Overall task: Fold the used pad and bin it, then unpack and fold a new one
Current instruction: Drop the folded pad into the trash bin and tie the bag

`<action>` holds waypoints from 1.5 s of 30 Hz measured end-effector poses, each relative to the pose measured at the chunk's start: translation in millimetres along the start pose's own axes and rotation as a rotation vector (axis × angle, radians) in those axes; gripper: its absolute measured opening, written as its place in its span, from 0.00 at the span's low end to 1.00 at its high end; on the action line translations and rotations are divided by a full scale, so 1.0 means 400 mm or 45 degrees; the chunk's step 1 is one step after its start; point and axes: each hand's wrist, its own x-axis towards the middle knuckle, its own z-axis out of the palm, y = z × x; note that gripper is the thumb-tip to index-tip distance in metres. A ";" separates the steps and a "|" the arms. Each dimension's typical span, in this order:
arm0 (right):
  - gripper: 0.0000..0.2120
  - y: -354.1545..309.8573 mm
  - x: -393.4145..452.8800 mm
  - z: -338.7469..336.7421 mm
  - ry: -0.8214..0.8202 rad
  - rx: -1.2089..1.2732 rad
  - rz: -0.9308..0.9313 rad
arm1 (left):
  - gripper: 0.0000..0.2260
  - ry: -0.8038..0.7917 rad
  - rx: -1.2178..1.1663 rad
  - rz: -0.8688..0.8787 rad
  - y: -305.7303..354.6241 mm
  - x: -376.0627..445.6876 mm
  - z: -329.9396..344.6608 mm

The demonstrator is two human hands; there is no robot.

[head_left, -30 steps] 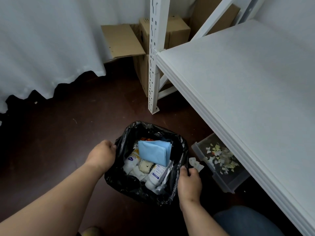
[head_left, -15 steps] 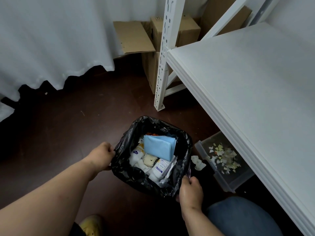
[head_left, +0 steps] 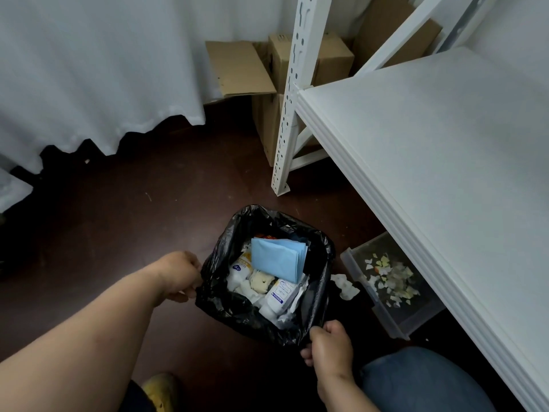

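A folded light-blue pad (head_left: pixel 277 258) lies on top of the rubbish inside a bin lined with a black bag (head_left: pixel 237 310) on the dark floor. Under and beside the pad are white packets and crumpled tissue. My left hand (head_left: pixel 178 276) grips the bag's left rim. My right hand (head_left: pixel 328 344) grips the bag's near right rim, fingers curled over the plastic.
A white shelf board (head_left: pixel 439 162) fills the right side, its slotted post (head_left: pixel 292 93) standing behind the bin. A clear drawer of paper scraps (head_left: pixel 392 281) sits under the shelf. Cardboard boxes (head_left: pixel 300 63) lean at the back; a white curtain (head_left: pixel 95 60) hangs left. Crumpled tissue (head_left: pixel 346 286) lies on the floor.
Both hands keep hold of the bag's rim. My right hand has slid toward me along the rim, and the view has shifted so the bin sits a little lower and further right.
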 end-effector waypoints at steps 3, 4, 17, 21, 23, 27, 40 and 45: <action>0.05 -0.003 -0.014 -0.003 -0.038 -0.026 0.012 | 0.07 -0.049 0.003 0.041 0.019 -0.008 0.010; 0.04 -0.005 -0.014 -0.003 -0.043 -0.024 0.010 | 0.07 -0.055 -0.028 0.065 0.028 -0.010 0.015; 0.15 -0.149 -0.025 -0.020 -0.129 0.275 -0.107 | 0.07 -0.388 -0.734 0.018 0.082 -0.026 0.037; 0.09 -0.210 0.004 -0.045 -0.240 0.400 0.047 | 0.06 -0.217 -0.821 0.053 0.088 -0.017 0.031; 0.06 -0.225 0.027 -0.048 -0.226 0.452 0.110 | 0.06 0.008 -0.788 0.113 0.089 -0.009 0.025; 0.06 -0.229 0.071 -0.044 -0.178 0.520 0.217 | 0.11 0.162 -0.838 0.130 0.078 0.000 0.011; 0.12 -0.258 0.093 -0.072 -0.265 0.122 -0.021 | 0.09 0.157 -0.807 0.183 0.088 0.022 0.021; 0.05 -0.268 0.117 -0.082 -0.097 0.048 -0.172 | 0.12 0.208 -1.011 0.226 0.110 0.034 0.020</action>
